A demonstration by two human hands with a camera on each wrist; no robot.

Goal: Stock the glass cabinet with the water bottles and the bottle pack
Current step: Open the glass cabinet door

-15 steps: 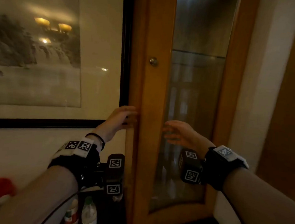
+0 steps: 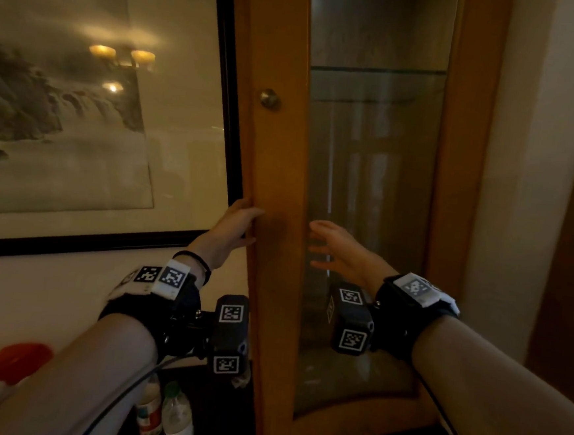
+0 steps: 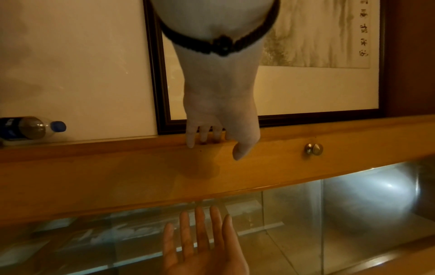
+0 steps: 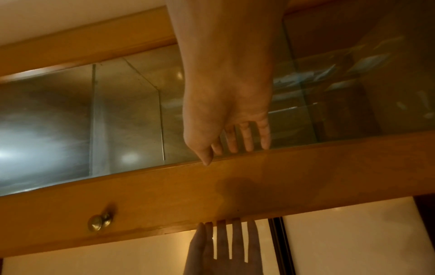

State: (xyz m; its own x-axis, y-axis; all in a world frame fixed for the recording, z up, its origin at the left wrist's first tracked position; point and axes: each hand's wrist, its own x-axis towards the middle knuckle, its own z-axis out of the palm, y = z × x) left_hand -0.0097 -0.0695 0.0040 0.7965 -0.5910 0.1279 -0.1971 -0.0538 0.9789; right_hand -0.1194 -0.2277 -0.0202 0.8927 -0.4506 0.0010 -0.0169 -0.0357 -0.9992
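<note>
The glass cabinet has a wooden-framed door (image 2: 278, 182) with a round metal knob (image 2: 270, 98). My left hand (image 2: 240, 220) grips the door's left edge below the knob. In the left wrist view its fingers (image 3: 203, 135) hook behind the edge and the thumb lies on the front. My right hand (image 2: 331, 248) is open, its straight fingers (image 4: 247, 137) at the glass pane beside the frame. Two water bottles (image 2: 163, 413) stand low on the left, partly hidden by my left arm. A blue-capped bottle (image 3: 30, 128) shows in the left wrist view.
A large framed picture (image 2: 80, 115) hangs on the wall right beside the door's left edge. A blurred red object with white caps (image 2: 2, 366) sits at the bottom left. Glass shelves (image 2: 376, 70) show inside the cabinet. A pale wall (image 2: 523, 167) flanks its right side.
Both hands stay at almost the same spots on the door. My head view has shifted slightly, so the knob sits a little further left and higher.
</note>
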